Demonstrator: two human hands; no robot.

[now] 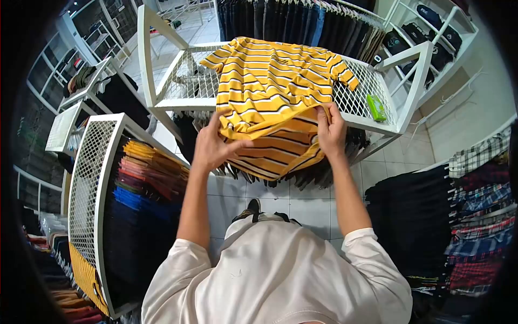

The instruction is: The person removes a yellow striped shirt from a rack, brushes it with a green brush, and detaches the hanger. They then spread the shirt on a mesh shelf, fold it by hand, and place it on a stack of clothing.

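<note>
A yellow shirt with black and white stripes [270,81] lies spread on the white mesh shelf [372,94], its sleeves toward the far side. The near hem hangs over the shelf's front edge and gapes, showing the darker inside. My left hand [213,146] is at the hem's left corner, thumb stretched out across the opening and fingers apart, some of them hidden by the cloth. At the right side of the hem, my right hand [331,129] pinches the fabric between thumb and fingers.
On the shelf's right end lies a small green packet [376,108]. Racks of hanging clothes stand at the left [145,200] and right [480,216]. Dark trousers [270,24] hang beyond the shelf, and caps [421,38] sit on a rack at the back right.
</note>
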